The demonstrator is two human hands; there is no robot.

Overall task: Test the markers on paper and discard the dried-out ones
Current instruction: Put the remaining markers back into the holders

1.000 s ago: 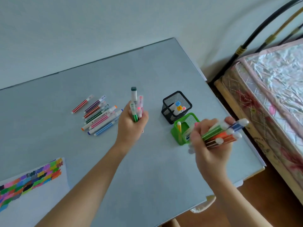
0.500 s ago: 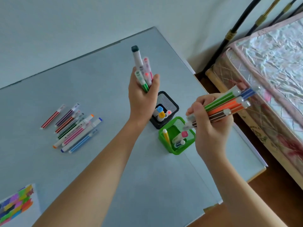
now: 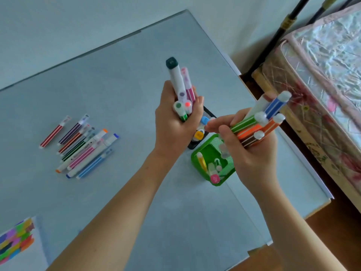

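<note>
- Your left hand (image 3: 175,122) grips an upright marker bundle (image 3: 180,90) above the black cup (image 3: 209,116).
- Your right hand (image 3: 248,145) clutches a sideways marker bunch (image 3: 259,122) right of that cup, nearer the green cup (image 3: 197,163).

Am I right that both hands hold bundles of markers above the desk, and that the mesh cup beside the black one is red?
Not quite: the mesh cup beside the black cup is green, not red, as the head view shows. The rest holds: the left hand and the right hand each hold a bundle of markers above the desk.
</note>
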